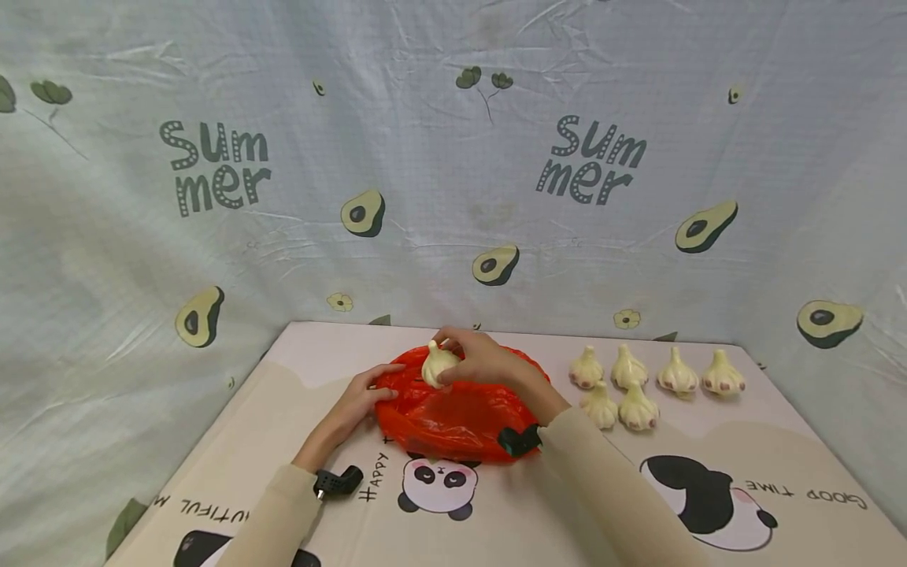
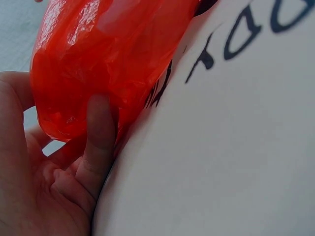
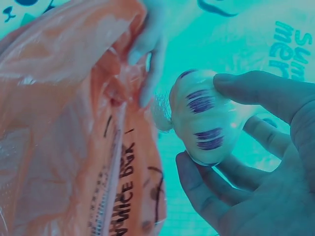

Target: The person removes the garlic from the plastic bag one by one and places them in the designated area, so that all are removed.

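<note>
A head of garlic (image 1: 438, 365), pale with purple streaks, is held up over the red plastic bag (image 1: 453, 429) by my right hand (image 1: 482, 361). The right wrist view shows the thumb and fingertips around the garlic head (image 3: 204, 118), its root end pointing at the bag. My left hand (image 1: 360, 398) holds the left side of the bag. Up close in the left wrist view, the bag's side (image 2: 113, 54) sits between the fingers of that hand (image 2: 54, 182). What lies inside the bag is hidden.
Several more garlic heads (image 1: 628, 368) stand in two rows at the right of the table (image 1: 397, 535), beyond my right forearm. A printed cloth (image 1: 425, 157) hangs behind and at both sides. Panda drawings and lettering mark the tabletop.
</note>
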The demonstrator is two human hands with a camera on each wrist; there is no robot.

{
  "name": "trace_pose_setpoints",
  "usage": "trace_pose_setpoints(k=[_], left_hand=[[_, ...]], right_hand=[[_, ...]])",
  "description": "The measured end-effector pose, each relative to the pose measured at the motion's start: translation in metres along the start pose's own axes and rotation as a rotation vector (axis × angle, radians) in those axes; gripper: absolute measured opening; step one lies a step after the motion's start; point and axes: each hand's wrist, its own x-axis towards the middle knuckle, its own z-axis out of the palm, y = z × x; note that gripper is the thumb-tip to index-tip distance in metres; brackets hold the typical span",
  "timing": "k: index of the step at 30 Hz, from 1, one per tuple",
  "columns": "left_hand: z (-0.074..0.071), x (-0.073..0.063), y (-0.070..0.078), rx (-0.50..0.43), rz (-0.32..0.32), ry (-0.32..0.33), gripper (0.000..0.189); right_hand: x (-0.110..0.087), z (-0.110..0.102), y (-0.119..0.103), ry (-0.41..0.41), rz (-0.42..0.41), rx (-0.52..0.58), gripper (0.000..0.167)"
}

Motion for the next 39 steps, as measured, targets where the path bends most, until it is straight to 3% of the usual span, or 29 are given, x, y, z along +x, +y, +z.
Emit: trace_pose_setpoints(k=[18,39], left_hand=[[0.001,0.002,-0.002,0.001,0.01,0.008,0.052],[0.001,-0.002,0.0,-0.015,0.025,-0.004,0.052]], right_hand=[[-0.033,-0.012,-0.008,0.065,-0.062,-0.025,0.05],[-0.078,-0.03,-0.001,0.12,-0.089,0.066,0.047]])
